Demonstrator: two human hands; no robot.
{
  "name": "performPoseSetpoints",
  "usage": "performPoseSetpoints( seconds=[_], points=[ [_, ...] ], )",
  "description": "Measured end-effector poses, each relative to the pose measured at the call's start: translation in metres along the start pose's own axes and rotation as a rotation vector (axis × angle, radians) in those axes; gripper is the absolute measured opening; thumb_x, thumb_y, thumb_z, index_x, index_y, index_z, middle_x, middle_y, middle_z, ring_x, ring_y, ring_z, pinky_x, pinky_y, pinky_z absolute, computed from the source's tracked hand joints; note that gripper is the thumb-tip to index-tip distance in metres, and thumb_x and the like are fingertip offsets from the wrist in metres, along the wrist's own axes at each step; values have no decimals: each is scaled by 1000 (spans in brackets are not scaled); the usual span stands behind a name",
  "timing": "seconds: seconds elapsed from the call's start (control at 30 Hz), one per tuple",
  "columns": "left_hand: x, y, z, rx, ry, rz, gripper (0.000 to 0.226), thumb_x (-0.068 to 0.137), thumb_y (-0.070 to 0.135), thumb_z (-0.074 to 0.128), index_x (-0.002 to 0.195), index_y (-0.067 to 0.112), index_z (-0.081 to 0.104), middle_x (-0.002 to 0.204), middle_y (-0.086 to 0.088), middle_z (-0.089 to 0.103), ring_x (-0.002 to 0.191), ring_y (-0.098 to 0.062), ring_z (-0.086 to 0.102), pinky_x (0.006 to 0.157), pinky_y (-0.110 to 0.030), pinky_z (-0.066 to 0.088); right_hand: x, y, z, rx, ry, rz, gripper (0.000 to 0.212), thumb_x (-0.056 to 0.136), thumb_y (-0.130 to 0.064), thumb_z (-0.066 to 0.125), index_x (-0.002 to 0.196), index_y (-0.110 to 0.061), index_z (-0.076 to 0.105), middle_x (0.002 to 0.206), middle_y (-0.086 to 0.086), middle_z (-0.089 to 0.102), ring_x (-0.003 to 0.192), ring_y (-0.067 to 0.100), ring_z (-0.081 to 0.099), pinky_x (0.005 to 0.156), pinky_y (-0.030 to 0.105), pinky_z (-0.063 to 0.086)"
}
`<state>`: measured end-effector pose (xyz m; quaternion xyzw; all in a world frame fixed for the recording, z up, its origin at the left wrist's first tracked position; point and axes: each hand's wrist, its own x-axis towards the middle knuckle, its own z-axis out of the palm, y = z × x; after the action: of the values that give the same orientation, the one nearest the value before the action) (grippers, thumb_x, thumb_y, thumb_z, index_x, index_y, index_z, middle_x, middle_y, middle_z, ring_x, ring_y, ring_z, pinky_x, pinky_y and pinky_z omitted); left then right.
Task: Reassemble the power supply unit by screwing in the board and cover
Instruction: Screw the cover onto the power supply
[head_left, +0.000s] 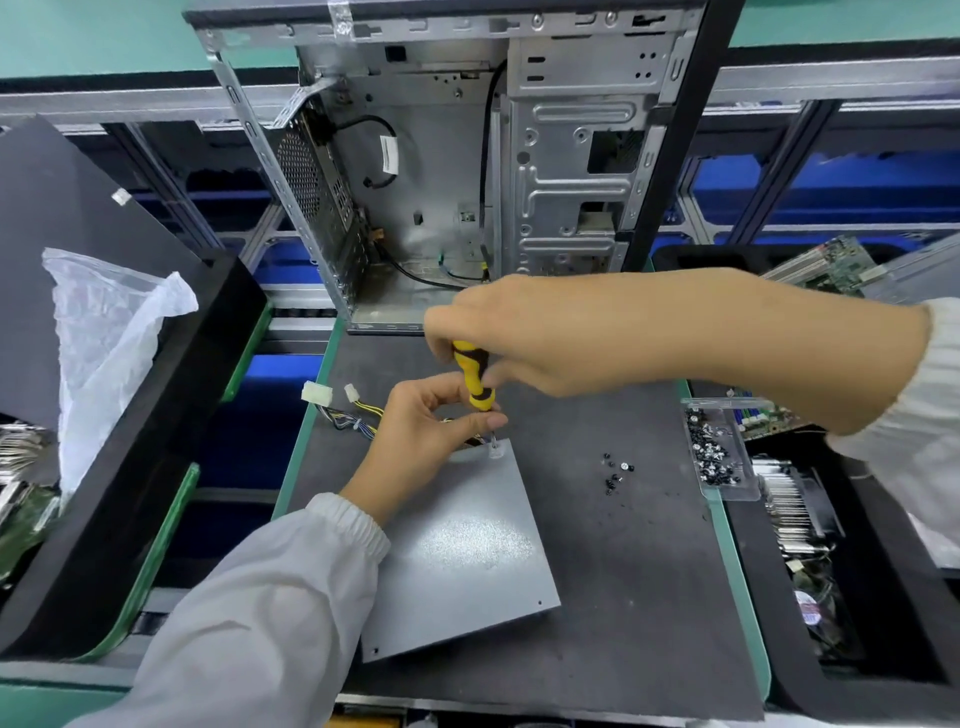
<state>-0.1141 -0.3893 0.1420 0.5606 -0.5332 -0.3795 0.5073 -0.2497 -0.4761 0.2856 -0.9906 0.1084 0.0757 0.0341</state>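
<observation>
The grey power supply unit (457, 551) lies on the dark mat with its flat cover facing up. Its cable bundle with white connectors (332, 400) trails off to the left. My right hand (524, 332) grips the top of a yellow and black screwdriver (474, 378) that stands upright over the cover's far corner. My left hand (426, 431) pinches the screwdriver's lower end and shaft just above that corner. The tip and any screw under it are hidden by my fingers. Several loose black screws (617, 473) lie on the mat to the right of the unit.
An open computer case (467, 171) stands at the back of the dark mat (639, 571). A clear tray of screws (714, 452) sits at the mat's right edge. Black bins (156, 415) flank both sides; the left one holds a plastic bag (104, 338).
</observation>
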Motion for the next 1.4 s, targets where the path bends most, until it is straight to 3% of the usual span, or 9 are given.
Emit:
performPoseSetpoints(
  seconds=[0.27,0.43,0.57,0.67,0.87,0.97,1.13,1.3,1.4],
  points=[
    [4,9,-3,9,-116,-66,8,82,-1,72,79,5,75,84,-4,76,81,-9,69,80,-20,53,-1,-1,-3,-234,188,31,28,93,-32,56,88,-17,33,61,-4,24,47,15,25,44,27,14],
    [43,27,-31,347,-626,-204,25,87,1,69,111,8,71,117,1,71,112,-6,63,99,-18,46,-21,12,5,55,224,138,19,94,-34,53,101,-19,44,76,0,50,69,26,49,56,34,36],
    [98,23,15,776,-779,-351,5,87,10,69,82,11,70,81,0,68,84,-18,63,83,-35,51,-61,34,23,152,246,312,23,95,-36,49,104,-17,43,80,3,55,75,29,52,62,41,45],
    [100,-1,73,1176,-889,-587,29,79,35,79,66,16,63,67,3,62,84,-26,69,78,-32,54,-74,31,56,96,70,356,22,98,-38,44,107,-18,39,85,2,53,75,28,51,59,37,42],
    [89,-21,98,1413,-843,-477,18,87,22,72,96,11,61,84,2,58,100,-22,64,75,-31,43,-78,23,92,87,-46,327,23,99,-37,41,96,-21,26,68,-5,31,56,21,36,54,34,35],
    [85,-20,98,1436,-799,-447,17,91,7,61,78,10,51,72,3,49,90,-21,58,74,-28,38,-79,22,95,122,-34,343,26,99,-37,43,94,-21,23,68,-4,35,54,20,35,52,35,33],
    [82,-22,89,1485,-849,-345,29,84,7,71,111,8,60,108,-5,63,100,-28,63,71,-34,40,-81,22,96,197,17,382,22,98,-38,43,101,-18,36,79,0,51,64,23,46,55,36,39],
    [77,-12,80,1371,-727,-265,24,77,10,75,85,16,53,85,-2,50,78,-28,56,65,-33,43,-95,10,102,354,116,483,20,98,-36,44,102,-17,40,83,-1,54,73,25,54,64,39,45],
    [71,11,62,995,-533,-155,14,79,5,67,74,17,66,79,0,65,78,-22,66,71,-32,53,-105,0,103,525,175,549,10,98,-25,47,100,-18,41,81,-3,54,67,9,55,61,28,45]
  ],
)
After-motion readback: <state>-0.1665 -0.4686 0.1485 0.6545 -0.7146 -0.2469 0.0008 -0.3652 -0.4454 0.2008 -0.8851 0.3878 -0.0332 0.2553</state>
